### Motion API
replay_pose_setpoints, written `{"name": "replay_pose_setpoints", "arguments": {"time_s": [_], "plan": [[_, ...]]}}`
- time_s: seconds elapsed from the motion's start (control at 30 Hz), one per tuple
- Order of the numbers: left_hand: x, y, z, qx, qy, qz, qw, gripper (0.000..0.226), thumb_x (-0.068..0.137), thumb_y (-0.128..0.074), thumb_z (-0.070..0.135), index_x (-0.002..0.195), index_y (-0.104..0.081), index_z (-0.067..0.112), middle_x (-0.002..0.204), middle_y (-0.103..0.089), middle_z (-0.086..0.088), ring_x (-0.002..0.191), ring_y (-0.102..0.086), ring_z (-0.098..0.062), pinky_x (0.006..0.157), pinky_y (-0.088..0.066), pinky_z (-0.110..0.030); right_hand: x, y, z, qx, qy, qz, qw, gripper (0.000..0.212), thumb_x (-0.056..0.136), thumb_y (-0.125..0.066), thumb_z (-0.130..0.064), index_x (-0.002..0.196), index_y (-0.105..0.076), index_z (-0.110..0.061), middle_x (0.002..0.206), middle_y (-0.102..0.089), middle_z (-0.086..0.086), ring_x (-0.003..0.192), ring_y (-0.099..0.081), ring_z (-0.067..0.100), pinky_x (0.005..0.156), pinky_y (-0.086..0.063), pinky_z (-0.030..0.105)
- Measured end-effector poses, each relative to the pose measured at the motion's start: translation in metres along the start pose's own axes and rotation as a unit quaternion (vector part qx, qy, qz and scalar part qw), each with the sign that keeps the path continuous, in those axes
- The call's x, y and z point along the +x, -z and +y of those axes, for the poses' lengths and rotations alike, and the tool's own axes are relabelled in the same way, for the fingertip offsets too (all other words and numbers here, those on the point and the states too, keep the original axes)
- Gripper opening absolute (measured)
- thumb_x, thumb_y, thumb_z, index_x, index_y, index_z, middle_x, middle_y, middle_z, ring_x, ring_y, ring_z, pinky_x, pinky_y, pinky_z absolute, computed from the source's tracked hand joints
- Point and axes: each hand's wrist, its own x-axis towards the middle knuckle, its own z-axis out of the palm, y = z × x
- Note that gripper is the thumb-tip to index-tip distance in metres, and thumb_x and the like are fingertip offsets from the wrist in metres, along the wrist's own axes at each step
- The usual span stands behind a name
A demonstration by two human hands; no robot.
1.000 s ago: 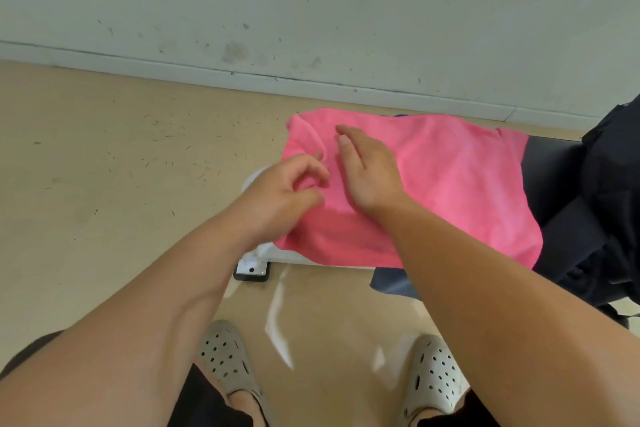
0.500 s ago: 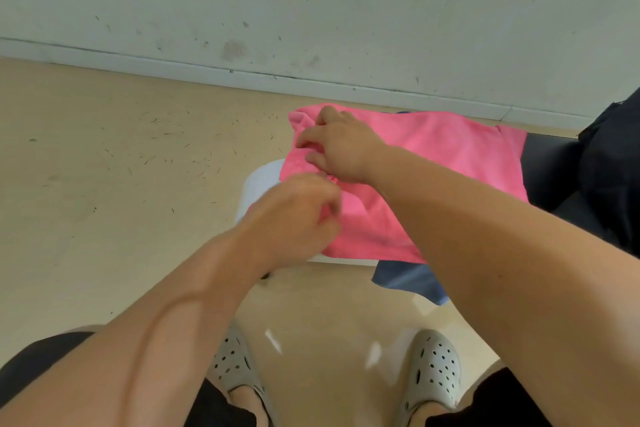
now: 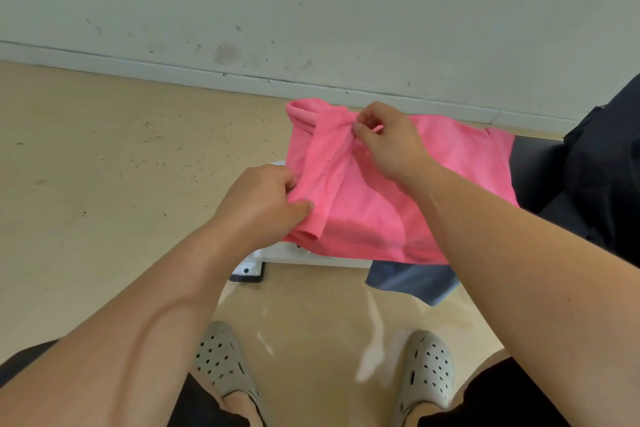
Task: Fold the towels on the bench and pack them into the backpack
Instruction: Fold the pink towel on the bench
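Hands [image 3: 263, 204] [image 3: 388, 142] pinch pink towel's [image 3: 433, 177] left edge.

Back from the grip of the left hand [image 3: 263, 204] and right hand [image 3: 391, 146], the forearms [image 3: 166, 305] are bare; nearer the body are black shorts [image 3: 485, 399] and pale grey perforated clogs [image 3: 220, 360].

Mostly hidden beneath bright pink terry towel [image 3: 398, 191]: blue-grey cloth [image 3: 412, 282], white bench frame [image 3: 287, 255]. Cut off by right edge: black fabric backpack [image 3: 602, 163].
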Motion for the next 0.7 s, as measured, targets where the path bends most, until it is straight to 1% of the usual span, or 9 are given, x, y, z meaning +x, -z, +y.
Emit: {"name": "replay_pose_setpoints", "arguments": {"time_s": [0.1,0.17,0.23,0.3,0.37,0.43,0.47,0.57,0.7], "plan": [[0.000,-0.007,0.005,-0.092,-0.021,-0.009,0.996,0.019,0.077,-0.073,0.015,0.068,-0.056,0.015,0.061,-0.051,0.004,0.054,-0.047,-0.015,0.054,-0.043,-0.035,-0.002,0.012,0.017,-0.087,-0.076,-0.010,0.993,0.014,0.088,-0.063,-0.015,0.078,-0.060,-0.024,0.080,-0.063,-0.002,0.081,-0.058,0.019,0.075,-0.046,0.033],[-0.001,-0.013,0.006,-0.099,-0.060,-0.017,0.993,0.018,0.075,-0.069,0.009,0.070,-0.055,0.019,0.061,-0.051,0.005,0.053,-0.044,-0.008,0.054,-0.043,-0.032,-0.001,0.014,0.016,-0.082,-0.098,0.015,0.992,0.007,0.088,-0.058,-0.016,0.086,-0.063,-0.022,0.087,-0.065,0.000,0.087,-0.061,0.022,0.080,-0.048,0.033],[-0.002,-0.019,0.005,-0.078,-0.113,-0.025,0.990,0.026,0.075,-0.066,0.004,0.069,-0.050,0.024,0.058,-0.047,0.008,0.055,-0.041,-0.009,0.050,-0.034,-0.022,0.000,0.010,-0.002,-0.069,-0.026,0.050,0.996,0.019,0.087,-0.057,-0.024,0.103,-0.066,-0.020,0.102,-0.067,0.003,0.098,-0.061,0.022,0.089,-0.047,0.034],[-0.003,-0.025,0.004,-0.058,-0.167,-0.030,0.984,0.034,0.075,-0.064,0.002,0.066,-0.042,0.026,0.056,-0.043,0.010,0.055,-0.039,-0.009,0.050,-0.028,-0.019,0.000,0.003,-0.025,-0.094,0.138,0.003,0.986,0.033,0.086,-0.057,-0.033,0.114,-0.069,-0.021,0.112,-0.068,0.003,0.104,-0.058,0.021,0.096,-0.045,0.037],[-0.003,-0.030,0.003,-0.032,-0.199,-0.033,0.979,0.034,0.075,-0.062,0.003,0.066,-0.040,0.027,0.056,-0.042,0.011,0.054,-0.038,-0.009,0.051,-0.028,-0.019,0.000,-0.003,-0.042,-0.222,0.214,-0.110,0.945,0.035,0.085,-0.057,-0.046,0.113,-0.070,-0.030,0.112,-0.066,-0.001,0.104,-0.054,0.023,0.092,-0.042,0.037],[-0.002,-0.030,0.001,-0.004,-0.210,-0.037,0.977,0.025,0.075,-0.062,0.006,0.070,-0.045,0.023,0.057,-0.041,0.009,0.054,-0.037,-0.012,0.052,-0.034,-0.029,0.003,-0.005,-0.046,-0.396,0.178,-0.171,0.884,0.032,0.083,-0.061,-0.052,0.109,-0.068,-0.035,0.112,-0.061,-0.001,0.109,-0.050,0.027,0.089,-0.036,0.038],[-0.002,-0.029,0.000,0.008,-0.213,-0.039,0.976,0.021,0.074,-0.063,0.007,0.071,-0.048,0.022,0.057,-0.041,0.010,0.054,-0.038,-0.010,0.053,-0.036,-0.032,0.004,-0.006,-0.042,-0.440,0.156,-0.175,0.867,0.032,0.084,-0.063,-0.051,0.111,-0.067,-0.035,0.114,-0.060,0.000,0.112,-0.050,0.028,0.090,-0.036,0.039],[-0.001,-0.026,-0.001,0.027,-0.219,-0.037,0.975,0.020,0.075,-0.062,0.009,0.069,-0.049,0.024,0.055,-0.041,0.012,0.053,-0.039,-0.006,0.053,-0.035,-0.031,0.005,-0.003,-0.030,-0.424,0.098,-0.161,0.886,0.041,0.083,-0.066,-0.050,0.120,-0.065,-0.032,0.120,-0.060,0.002,0.115,-0.051,0.030,0.096,-0.040,0.042],[-0.002,-0.025,-0.003,0.037,-0.213,-0.042,0.975,0.019,0.076,-0.061,0.010,0.068,-0.050,0.023,0.056,-0.044,0.009,0.055,-0.042,-0.009,0.053,-0.036,-0.031,0.006,-0.001,-0.020,-0.366,0.068,-0.109,0.922,0.043,0.079,-0.069,-0.030,0.119,-0.056,-0.025,0.116,-0.063,0.004,0.109,-0.055,0.032,0.081,-0.041,0.038]]}}
